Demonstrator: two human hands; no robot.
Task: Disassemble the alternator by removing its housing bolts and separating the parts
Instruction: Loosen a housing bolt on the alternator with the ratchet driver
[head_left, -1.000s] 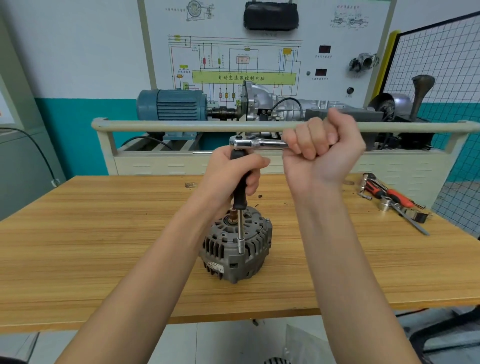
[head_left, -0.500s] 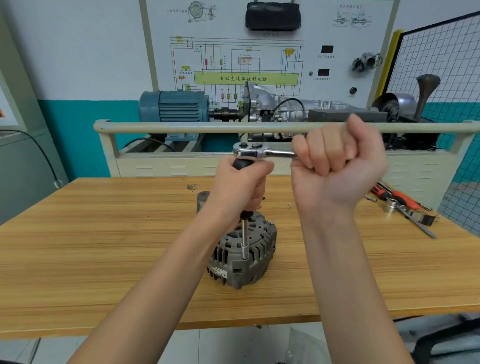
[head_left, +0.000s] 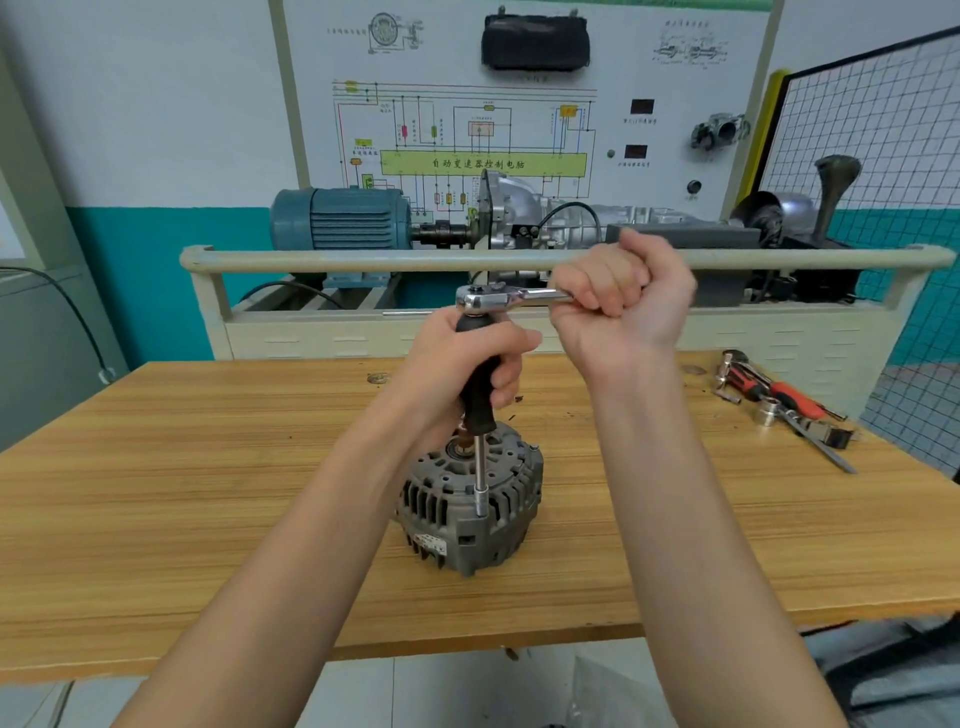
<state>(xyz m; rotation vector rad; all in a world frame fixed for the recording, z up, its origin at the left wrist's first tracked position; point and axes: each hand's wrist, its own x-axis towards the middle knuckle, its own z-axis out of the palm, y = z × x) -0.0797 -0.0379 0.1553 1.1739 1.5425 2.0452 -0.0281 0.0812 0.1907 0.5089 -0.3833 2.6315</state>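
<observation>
A grey finned alternator (head_left: 467, 512) stands on the wooden table (head_left: 208, 467), near the middle. A long driver with a black handle (head_left: 480, 384) and steel shaft stands upright on it, its socket tip on a bolt at the housing's front rim. My left hand (head_left: 462, 364) grips the black handle. A chrome ratchet (head_left: 498, 299) sits on top of the driver, its handle pointing right. My right hand (head_left: 623, 306) is closed in a fist round that ratchet handle.
Loose tools lie at the table's right: red-handled pliers (head_left: 779, 395), a socket (head_left: 768, 415) and a metal bar. Behind the table stands a training rig with a beige rail (head_left: 363, 260), a blue motor (head_left: 337, 223) and a gearbox. A wire mesh panel is at the right.
The right hand has swung the ratchet handle a little; the handle still points right. The view has shifted slightly. The left hand keeps its grip on the driver.
</observation>
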